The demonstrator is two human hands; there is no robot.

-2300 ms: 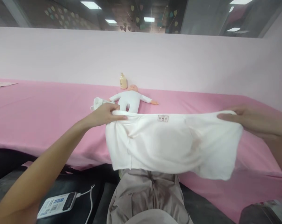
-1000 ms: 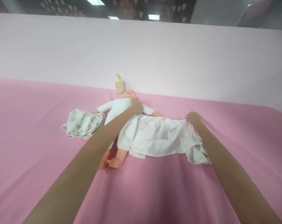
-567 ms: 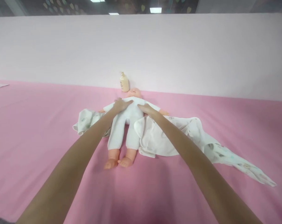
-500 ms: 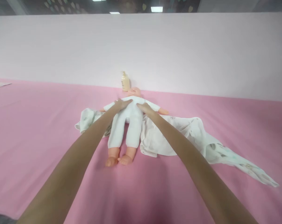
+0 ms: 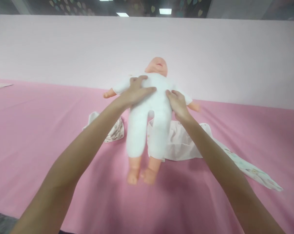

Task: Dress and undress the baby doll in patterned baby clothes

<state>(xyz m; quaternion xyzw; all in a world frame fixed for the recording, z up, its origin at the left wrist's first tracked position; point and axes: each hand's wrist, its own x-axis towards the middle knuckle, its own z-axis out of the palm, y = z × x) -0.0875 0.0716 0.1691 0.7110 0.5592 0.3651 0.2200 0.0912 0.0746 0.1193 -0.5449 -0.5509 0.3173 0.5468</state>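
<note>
One pink-covered counter (image 5: 44, 136), spanning the full width, with a plain pale wall (image 5: 224, 58) behind it and a strip of dark window (image 5: 139, 8) above. At far left: one flat, pale piece (image 5: 0, 85), cut off by the picture's edge, kind unclear. Below it, in the bottom left corner: one patch of grey surface (image 5: 2, 223), blurred. Left of centre: one crumpled, patterned cloth (image 5: 116, 131), lying on the counter, partly hidden behind the left forearm. Next: one left hand (image 5: 139, 89), bare, thumb and fingers spread moderately wide and closed round one side of the doll's trunk, thumb laid across the front. At centre: one doll (image 5: 158, 96) in a white suit, hands and feet bare, raised above the counter between both hands, head farthest off and set against the wall, front turned to the viewer, arms out sideways, legs hanging down, feet blurred. Next: one right hand (image 5: 178, 103), bare, more tightly curled, gripping the doll's other side below the arm, thumb at the front; its remaining fingers were partly hidden. Right of centre: one white garment (image 5: 183, 148), spread on the counter behind the doll's legs and the right forearm. At right: one printed length of fabric (image 5: 256, 172), narrowing to a point toward the lower right.
</note>
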